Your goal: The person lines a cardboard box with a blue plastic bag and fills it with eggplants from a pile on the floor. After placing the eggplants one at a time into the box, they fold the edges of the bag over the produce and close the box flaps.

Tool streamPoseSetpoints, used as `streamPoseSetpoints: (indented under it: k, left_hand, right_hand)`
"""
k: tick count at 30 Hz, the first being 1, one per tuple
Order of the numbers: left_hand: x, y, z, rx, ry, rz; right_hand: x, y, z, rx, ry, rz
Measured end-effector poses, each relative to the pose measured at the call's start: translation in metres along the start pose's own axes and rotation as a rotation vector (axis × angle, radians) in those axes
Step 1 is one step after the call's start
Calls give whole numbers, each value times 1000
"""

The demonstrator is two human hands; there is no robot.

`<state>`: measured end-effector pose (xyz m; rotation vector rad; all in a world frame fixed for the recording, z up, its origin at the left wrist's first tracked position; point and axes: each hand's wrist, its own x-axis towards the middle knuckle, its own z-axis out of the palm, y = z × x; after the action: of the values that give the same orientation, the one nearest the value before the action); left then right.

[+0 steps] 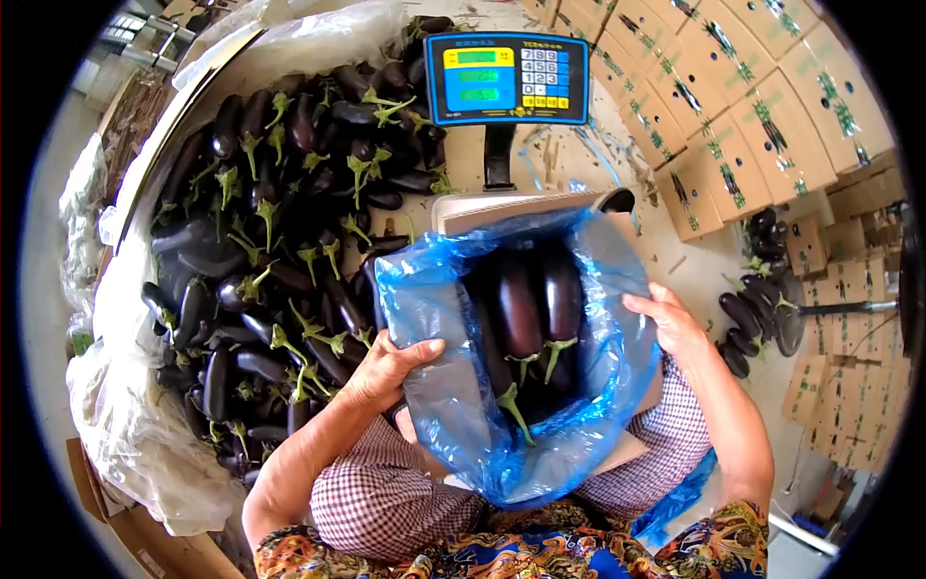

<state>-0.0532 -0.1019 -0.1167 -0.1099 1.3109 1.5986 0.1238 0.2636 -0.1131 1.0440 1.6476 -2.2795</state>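
Observation:
Between my hands stands a cardboard box [632, 452] lined with a blue plastic bag [439, 323] folded out over its sides. Several dark eggplants [521, 304] with green stems lie inside it. My left hand [391, 372] grips the left side, thumb over the plastic and the other fingers mostly hidden behind. On the opposite side, my right hand [673, 323] holds the edge with its thumb and fingers on the liner. Just behind the box is a digital scale display [506, 79] on a black post; its green readouts are too small to read.
A large heap of loose eggplants [260, 280] fills the left, edged by clear plastic sheeting [125, 434]. Stacked cartons [733, 116] form a wall at the upper right. More eggplants [757, 309] lie on the floor at the right, near a dark bar [849, 309].

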Motion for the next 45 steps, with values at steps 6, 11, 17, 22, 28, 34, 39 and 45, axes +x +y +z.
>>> streamPoseSetpoints:
  k: [6, 11, 17, 22, 28, 34, 39, 45]
  left_hand:
    - [34, 55, 18, 68, -44, 59]
    - [46, 55, 7, 125, 16, 84]
    - [64, 39, -8, 50, -68, 127]
    - [64, -18, -38, -681, -24, 140]
    - [52, -116, -101, 772, 710, 597]
    - [106, -106, -115, 1411, 744, 877]
    - [165, -105, -103, 1417, 772, 944]
    - [203, -72, -96, 1462, 662, 629]
  right_hand:
    - [-2, -17, -19, -110, 127, -178]
    - [2, -21, 6, -125, 215, -265]
    - [3, -38, 18, -233, 247, -239]
    - [3, -25, -12, -110, 341, -245]
    - [16, -8, -78, 95, 483, -115]
    - [18, -12, -36, 99, 586, -9]
    - [20, -10, -38, 55, 583, 19]
    - [33, -17, -30, 10, 588, 20]
